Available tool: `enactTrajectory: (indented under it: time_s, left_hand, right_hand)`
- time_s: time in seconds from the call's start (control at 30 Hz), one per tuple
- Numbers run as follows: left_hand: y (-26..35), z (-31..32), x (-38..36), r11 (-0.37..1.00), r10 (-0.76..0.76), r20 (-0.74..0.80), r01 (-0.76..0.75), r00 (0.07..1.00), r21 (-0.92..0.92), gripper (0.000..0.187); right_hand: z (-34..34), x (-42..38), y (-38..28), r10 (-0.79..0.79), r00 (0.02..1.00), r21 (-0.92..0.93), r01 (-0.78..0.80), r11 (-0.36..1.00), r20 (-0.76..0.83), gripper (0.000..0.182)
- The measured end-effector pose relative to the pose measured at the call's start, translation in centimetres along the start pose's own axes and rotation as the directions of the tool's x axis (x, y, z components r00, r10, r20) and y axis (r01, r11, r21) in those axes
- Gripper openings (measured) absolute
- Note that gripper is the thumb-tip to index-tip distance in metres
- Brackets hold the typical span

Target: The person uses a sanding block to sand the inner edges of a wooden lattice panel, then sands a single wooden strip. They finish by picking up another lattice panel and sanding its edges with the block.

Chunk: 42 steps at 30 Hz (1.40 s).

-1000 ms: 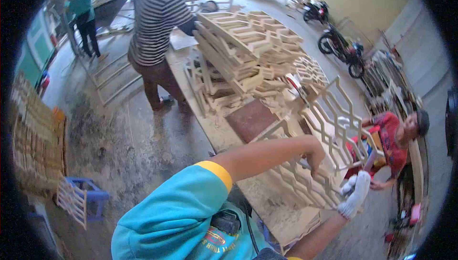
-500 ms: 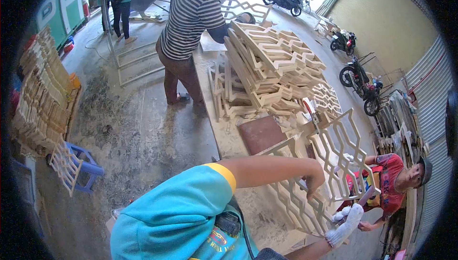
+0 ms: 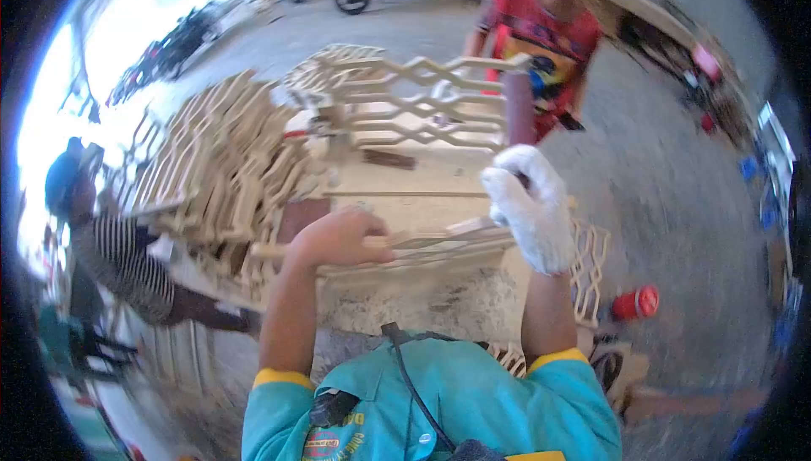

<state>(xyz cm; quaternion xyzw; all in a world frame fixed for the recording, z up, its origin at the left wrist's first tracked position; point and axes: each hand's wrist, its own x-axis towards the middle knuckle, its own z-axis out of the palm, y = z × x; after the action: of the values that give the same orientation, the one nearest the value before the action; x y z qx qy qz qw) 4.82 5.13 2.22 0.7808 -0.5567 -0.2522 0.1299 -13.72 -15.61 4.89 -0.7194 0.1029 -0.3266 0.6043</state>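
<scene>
My bare left hand (image 3: 342, 237) has its fingers curled over the left end of a pale wooden lattice panel (image 3: 422, 245), which is tilted low over the table in front of me. My right hand (image 3: 532, 207), in a white knit glove, is closed at the panel's right end. From its fist a reddish-brown bar (image 3: 519, 110), like a sandpaper-wrapped block, sticks up. Its gripped end is hidden by the glove. Beyond, a second lattice panel (image 3: 414, 110) stands on edge, near the co-worker's gloved hand (image 3: 448, 92).
A co-worker in a red shirt (image 3: 541, 30) stands across the table (image 3: 397, 180). Many lattice panels are piled (image 3: 211, 157) at left, beside a person in a striped shirt (image 3: 135, 262). A brown strip (image 3: 389, 158) lies on the table. A red cylinder (image 3: 635, 302) is at right.
My view has swung round to face the table and the red-shirted co-worker. The panel at my hands now appears nearly edge-on, and the reddish-brown bar points upward.
</scene>
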Motion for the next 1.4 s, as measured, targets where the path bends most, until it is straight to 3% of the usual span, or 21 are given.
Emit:
enactTrajectory:
  time_s: [0.2, 0.33, 0.5, 0.63, 0.77, 0.83, 0.97, 1.13, 1.23, 1.4]
  left_hand:
    - [0.5, 0.3, -0.6, 1.000, 0.020, -0.049, -0.020, 0.999, 0.011, 0.047]
    - [1.6, 0.6, -1.4, 0.995, -0.056, -0.095, 0.047, 0.994, -0.090, 0.044]
    - [2.3, 1.4, -2.2, 0.964, -0.133, -0.097, 0.106, 0.986, -0.242, 0.046]
    - [2.5, 1.9, -2.6, 0.966, -0.134, -0.109, 0.106, 0.985, -0.234, 0.047]
    - [3.1, 2.2, -3.0, 0.960, -0.149, -0.095, 0.121, 0.984, -0.252, 0.046]
    - [3.3, 2.3, -3.2, 0.965, -0.148, -0.095, 0.123, 0.984, -0.234, 0.046]
    - [3.7, 2.9, -3.5, 0.971, -0.167, -0.088, 0.148, 0.982, -0.186, 0.047]
    - [3.7, 3.1, -3.8, 0.965, -0.176, -0.069, 0.158, 0.982, -0.208, 0.050]
    - [4.1, 3.1, -3.8, 0.966, -0.194, -0.058, 0.181, 0.979, -0.187, 0.052]
    - [4.3, 3.0, -3.7, 0.967, -0.211, -0.033, 0.204, 0.977, -0.155, 0.055]
  right_hand:
    - [-1.4, 0.1, 3.8, -0.148, 0.988, -0.123, 0.140, 0.983, -0.055, 0.015]
    - [-1.9, -1.2, 2.2, 0.006, 1.000, 0.000, -0.006, 1.000, -0.005, 0.018]
    - [-2.3, -2.3, 2.1, -0.026, 1.000, -0.078, 0.027, 0.997, 0.017, 0.025]
    - [-2.6, -3.1, 2.1, 0.009, 0.999, -0.034, -0.007, 0.999, 0.053, 0.030]
    - [-3.3, -3.8, 1.9, -0.058, 0.992, -0.121, 0.071, 0.990, 0.108, 0.031]
    - [-3.6, -4.2, 1.3, -0.019, 0.993, -0.145, 0.035, 0.989, 0.114, 0.032]
    - [-3.6, -4.8, 2.3, -0.122, 0.983, -0.184, 0.146, 0.972, 0.134, 0.033]
    - [-3.8, -5.6, 2.0, 0.007, 0.990, -0.075, 0.004, 0.997, 0.140, 0.035]
    - [-4.2, -5.6, 1.5, -0.009, 0.984, -0.157, 0.037, 0.987, 0.176, 0.037]
    - [-4.3, -5.9, 2.4, -0.025, 0.980, -0.103, 0.046, 0.994, 0.196, 0.040]
